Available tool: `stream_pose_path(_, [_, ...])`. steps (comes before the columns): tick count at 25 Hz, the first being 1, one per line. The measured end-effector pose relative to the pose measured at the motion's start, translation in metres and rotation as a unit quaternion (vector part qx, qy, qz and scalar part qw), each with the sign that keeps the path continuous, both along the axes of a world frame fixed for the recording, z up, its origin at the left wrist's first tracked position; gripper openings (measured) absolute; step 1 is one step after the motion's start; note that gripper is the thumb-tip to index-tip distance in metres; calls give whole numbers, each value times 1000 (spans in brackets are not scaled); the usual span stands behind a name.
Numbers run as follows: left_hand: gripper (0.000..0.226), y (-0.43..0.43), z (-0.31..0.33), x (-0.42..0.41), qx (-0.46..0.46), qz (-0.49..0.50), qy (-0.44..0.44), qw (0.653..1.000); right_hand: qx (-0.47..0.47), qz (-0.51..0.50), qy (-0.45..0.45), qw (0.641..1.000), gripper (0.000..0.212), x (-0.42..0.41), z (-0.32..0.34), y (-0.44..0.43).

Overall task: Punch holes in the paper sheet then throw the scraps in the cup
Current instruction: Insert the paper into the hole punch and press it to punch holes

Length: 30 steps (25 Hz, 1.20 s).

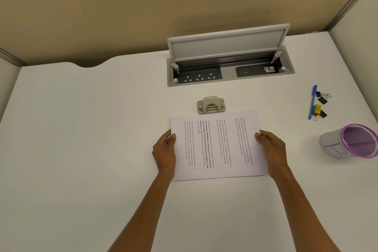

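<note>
A printed paper sheet (218,145) is in the middle of the white desk, its text running sideways. My left hand (164,150) grips its left edge, thumb on top. My right hand (271,147) grips its right edge the same way. The sheet's far edge reaches the front of a grey hole punch (211,104), which stands just beyond it. A purple mesh cup (350,141) wrapped in white paper stands at the right, apart from the sheet.
A recessed socket box (230,67) with its lid raised sits behind the punch. A blue pen (312,102) and several binder clips (322,98) lie at the far right. Partition walls enclose the desk at the back and sides.
</note>
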<state>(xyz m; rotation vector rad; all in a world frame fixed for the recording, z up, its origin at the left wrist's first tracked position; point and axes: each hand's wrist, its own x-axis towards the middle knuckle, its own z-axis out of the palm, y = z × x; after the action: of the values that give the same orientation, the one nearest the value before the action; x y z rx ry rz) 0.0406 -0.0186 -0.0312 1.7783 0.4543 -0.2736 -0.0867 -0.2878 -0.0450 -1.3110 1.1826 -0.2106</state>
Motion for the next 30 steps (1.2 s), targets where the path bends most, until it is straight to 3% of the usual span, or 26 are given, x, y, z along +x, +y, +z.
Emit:
stream_pose_path(8, [33, -1, -4, 3, -32, 18, 10, 999, -2, 10, -13, 1000, 13, 10, 4, -4])
stream_pose_path(30, [33, -7, -7, 23, 47, -22, -7, 999, -41, 10, 31, 999, 17, 37, 7, -6])
